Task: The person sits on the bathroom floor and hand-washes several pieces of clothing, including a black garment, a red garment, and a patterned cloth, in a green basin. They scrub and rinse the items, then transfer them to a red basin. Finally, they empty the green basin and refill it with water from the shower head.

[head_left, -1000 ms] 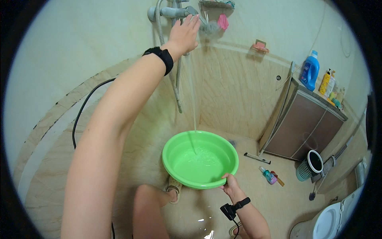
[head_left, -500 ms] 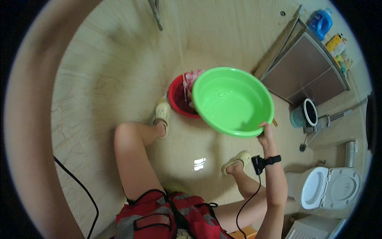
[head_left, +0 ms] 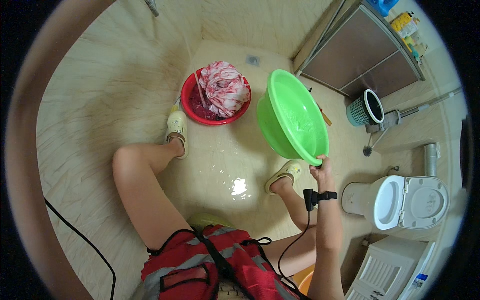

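Observation:
My right hand (head_left: 322, 170) grips the near rim of a bright green plastic basin (head_left: 287, 117). The basin is held tilted off the floor, its wet-looking inside facing right. On the floor to its left sits a red basin (head_left: 212, 121), with a wet white cloth with red patterns or stains (head_left: 225, 90) heaped in it. Dark reddish water shows beside the cloth, and a thin stream of water falls into that basin. What looks like my left arm (head_left: 25, 150) runs along the left edge, very close and blurred; my left hand is out of view.
A floor drain (head_left: 253, 60) lies beyond the basins. To the right stand a grey cabinet (head_left: 360, 50), a wastebasket (head_left: 357, 114), a toilet brush (head_left: 368, 150) and an open toilet (head_left: 387, 200). My clog-shod feet (head_left: 177, 125) flank the wet floor. A black cable (head_left: 85, 237) hangs at left.
The green basin has moved away from the red basin and tipped more steeply. The cloth and red basin, partly covered before, now show fully. The whole view has shifted.

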`<state>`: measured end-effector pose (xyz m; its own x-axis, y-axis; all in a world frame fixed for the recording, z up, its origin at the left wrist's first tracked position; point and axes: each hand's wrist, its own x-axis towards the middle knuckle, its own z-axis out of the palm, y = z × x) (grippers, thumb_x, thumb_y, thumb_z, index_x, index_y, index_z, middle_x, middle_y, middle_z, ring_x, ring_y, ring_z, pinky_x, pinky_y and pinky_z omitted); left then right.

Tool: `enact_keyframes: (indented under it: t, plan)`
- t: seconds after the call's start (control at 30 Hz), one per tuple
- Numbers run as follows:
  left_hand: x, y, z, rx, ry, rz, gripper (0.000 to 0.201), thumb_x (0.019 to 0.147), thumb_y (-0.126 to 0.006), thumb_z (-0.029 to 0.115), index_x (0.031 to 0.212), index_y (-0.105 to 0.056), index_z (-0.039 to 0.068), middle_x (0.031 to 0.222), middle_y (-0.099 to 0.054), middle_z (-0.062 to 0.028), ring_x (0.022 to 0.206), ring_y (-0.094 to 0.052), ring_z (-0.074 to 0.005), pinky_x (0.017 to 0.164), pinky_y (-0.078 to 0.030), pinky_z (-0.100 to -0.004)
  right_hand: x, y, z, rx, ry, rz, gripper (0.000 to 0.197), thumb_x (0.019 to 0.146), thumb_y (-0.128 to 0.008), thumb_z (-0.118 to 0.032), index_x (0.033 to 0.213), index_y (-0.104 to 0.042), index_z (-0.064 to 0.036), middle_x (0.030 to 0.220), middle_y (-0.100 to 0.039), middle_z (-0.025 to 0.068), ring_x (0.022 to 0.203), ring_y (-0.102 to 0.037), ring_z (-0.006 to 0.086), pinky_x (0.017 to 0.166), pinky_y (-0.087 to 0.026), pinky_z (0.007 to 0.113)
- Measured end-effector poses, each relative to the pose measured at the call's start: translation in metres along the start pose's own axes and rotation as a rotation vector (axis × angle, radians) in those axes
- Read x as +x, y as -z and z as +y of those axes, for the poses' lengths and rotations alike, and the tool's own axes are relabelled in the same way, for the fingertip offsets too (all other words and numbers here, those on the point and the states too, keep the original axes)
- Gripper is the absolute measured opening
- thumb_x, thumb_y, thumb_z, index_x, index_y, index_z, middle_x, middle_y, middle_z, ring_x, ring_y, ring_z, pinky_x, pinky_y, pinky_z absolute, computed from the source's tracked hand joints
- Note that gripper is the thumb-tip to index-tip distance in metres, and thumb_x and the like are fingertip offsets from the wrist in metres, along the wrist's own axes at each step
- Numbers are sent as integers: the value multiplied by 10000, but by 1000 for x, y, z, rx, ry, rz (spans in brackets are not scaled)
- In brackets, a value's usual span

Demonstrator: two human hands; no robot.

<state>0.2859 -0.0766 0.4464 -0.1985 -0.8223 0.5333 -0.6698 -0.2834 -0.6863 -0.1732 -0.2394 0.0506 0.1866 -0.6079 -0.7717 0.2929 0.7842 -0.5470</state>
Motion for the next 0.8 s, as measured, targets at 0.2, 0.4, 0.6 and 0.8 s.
enact_keyframes:
  t: [0.2, 0.4, 0.6, 0.8]
  plan:
    - [-22, -11, 36, -64, -76, 44, 534, 708, -602, 267, 1126, -457, -32, 1150, -472, -210, 1075, -462, -326, 868, -404, -406, 55, 15, -4, -236, 297, -40, 229, 624, -531, -54, 850, -516, -24, 752, -535, 57, 572, -528, 192, 483, -434, 310]
    - [-47, -3, 78, -234, -120, -43, 458, 682, -620, 272, 1006, -508, -30, 1107, -494, -189, 1038, -477, -301, 827, -423, -388, 91, -31, -55, -1031, 989, 343, 303, 655, -581, -197, 628, -563, 104, 613, -593, 185, 571, -585, 252, 529, -431, 418]
    - [-54, -12, 109, -319, -154, 8, 453, 675, -627, 285, 987, -512, -23, 1100, -500, -177, 1015, -484, -276, 783, -428, -366, 60, -108, -95, -1592, 1670, 550, 285, 688, -562, -135, 916, -624, 23, 716, -605, 232, 628, -587, 398, 555, -469, 450]
    - [-73, -5, 87, -228, -169, -16, 474, 668, -641, 315, 987, -515, -12, 1097, -503, -172, 1008, -487, -271, 777, -427, -370, 15, -180, -76, -1746, 1960, 479, 504, 697, -520, -40, 1197, -481, -92, 671, -613, 140, 550, -608, 292, 471, -471, 401]
